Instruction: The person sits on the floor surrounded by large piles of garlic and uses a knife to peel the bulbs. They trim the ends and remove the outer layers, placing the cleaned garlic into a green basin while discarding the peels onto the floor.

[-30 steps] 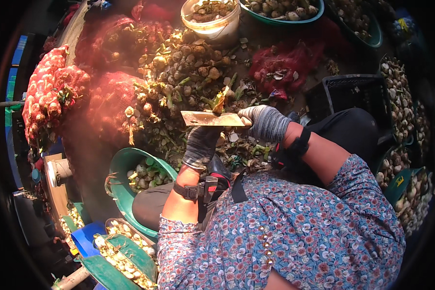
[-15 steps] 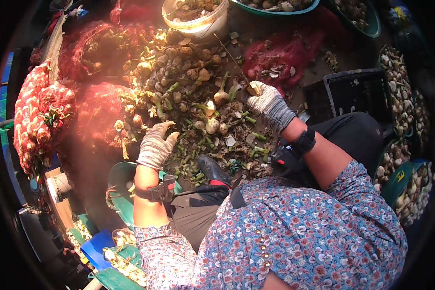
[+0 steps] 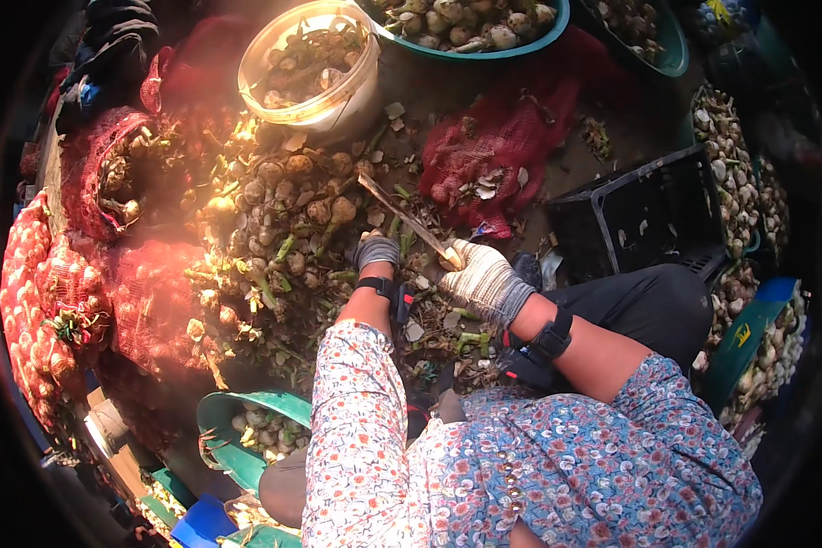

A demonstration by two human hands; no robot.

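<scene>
Garlic bulbs [image 3: 288, 210] lie heaped left of centre frame, white bucket [image 3: 347, 114] above them, black crate [image 3: 662, 215] at right. Right hand [image 3: 486, 279], near centre, grips the knife [image 3: 402, 215] by its handle – blade angled toward upper left. Left hand [image 3: 375, 249] sits at the heap, fingers curled – can't tell if pinching anything.

No readable text, only a yellow mark [image 3: 744, 335] on a green tub [image 3: 729, 367]
</scene>
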